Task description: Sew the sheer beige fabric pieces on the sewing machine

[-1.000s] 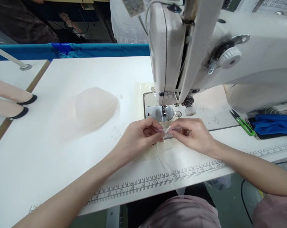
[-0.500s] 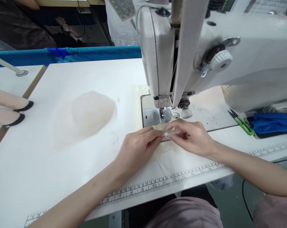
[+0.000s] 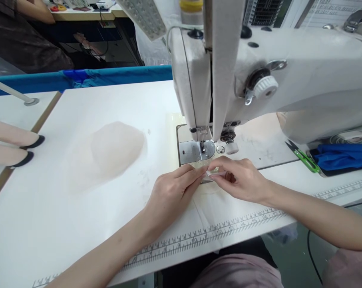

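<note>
My left hand (image 3: 176,188) and my right hand (image 3: 242,178) meet just in front of the needle plate (image 3: 189,152) of a white sewing machine (image 3: 195,88). Between their fingertips is a small strip of thin, whitish, see-through material (image 3: 217,174). The left thumb and forefinger are pinched on its left end. On its right part, the right thumb and forefinger close, with the other fingers curled under. The presser foot (image 3: 203,148) stands just beyond the fingers, and the strip is apart from it. What exactly the strip is, I cannot make out.
A sheer beige fabric piece (image 3: 118,148) lies left on the white table. Two beige padded forms with black ends (image 3: 16,134) rest at the far left. Green-handled thread snips (image 3: 303,156) and blue cloth (image 3: 345,156) are at the right. A printed ruler (image 3: 195,240) follows the front edge.
The right thumb and forefinger have closed in on the strip near the left fingertips. The camera view has tilted slightly, so the machine appears lower and further left.
</note>
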Motion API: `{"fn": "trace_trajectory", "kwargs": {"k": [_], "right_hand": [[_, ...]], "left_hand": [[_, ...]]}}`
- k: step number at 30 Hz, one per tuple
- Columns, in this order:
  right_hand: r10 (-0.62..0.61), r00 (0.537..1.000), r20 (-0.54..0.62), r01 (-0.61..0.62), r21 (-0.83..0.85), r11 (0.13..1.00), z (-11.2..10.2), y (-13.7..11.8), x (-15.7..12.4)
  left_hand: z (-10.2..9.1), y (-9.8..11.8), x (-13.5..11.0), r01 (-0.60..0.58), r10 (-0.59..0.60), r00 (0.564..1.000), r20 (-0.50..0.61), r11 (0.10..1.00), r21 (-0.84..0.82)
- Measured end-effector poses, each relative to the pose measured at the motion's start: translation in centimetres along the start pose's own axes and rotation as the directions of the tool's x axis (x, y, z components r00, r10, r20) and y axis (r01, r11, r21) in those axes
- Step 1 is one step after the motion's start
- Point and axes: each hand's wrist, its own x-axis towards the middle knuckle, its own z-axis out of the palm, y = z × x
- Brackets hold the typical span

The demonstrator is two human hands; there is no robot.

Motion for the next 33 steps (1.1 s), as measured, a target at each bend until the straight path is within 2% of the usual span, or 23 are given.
{"fn": "trace_trajectory", "kwargs": {"k": [6,9,13,16,24,26,28,31,33], "right_hand": [[-0.045,0.999,0.003,0.045,0.002,0.999,0.0,0.0,0.0],[-0.079,0.997,-0.003,0.079,0.019,0.997,0.0,0.1,-0.1],[-0.058,0.998,0.007,0.058,0.008,0.998,0.0,0.1,-0.1],[-0.076,0.997,0.002,0.076,0.003,0.997,0.0,0.1,0.0],[-0.187,0.978,-0.095,0.182,-0.067,0.981,0.0,0.2,-0.1],[-0.230,0.964,-0.131,0.215,-0.115,0.970,0.0,0.3,-0.1],[-0.300,0.939,-0.168,0.263,-0.209,0.942,-0.2,0.4,-0.2],[-0.464,0.868,-0.174,0.373,-0.387,0.843,-0.5,0.6,-0.3],[-0.562,0.817,-0.129,0.456,-0.451,0.767,-0.8,0.5,-0.3]], "left_hand": [[0.2,-0.1,-0.2,-0.020,0.020,1.000,0.001,0.998,0.058],[0.2,-0.3,-0.3,-0.073,0.076,0.997,-0.024,0.991,0.113],[0.0,-0.4,-0.2,-0.151,0.169,0.983,-0.069,0.966,0.211],[-0.3,-0.3,-0.1,-0.165,0.187,0.979,-0.080,0.959,0.230],[-0.7,-0.6,-0.1,-0.231,0.262,0.961,-0.087,0.936,0.264],[-0.6,-0.4,-0.1,-0.235,0.263,0.961,-0.087,0.940,0.247],[-0.5,0.0,-0.1,-0.177,0.198,0.976,-0.091,0.963,0.205],[-0.4,0.5,-0.2,-0.020,0.027,0.997,-0.075,0.995,0.095],[-0.2,0.8,-0.3,0.012,-0.010,0.998,-0.058,0.999,0.038]]}}
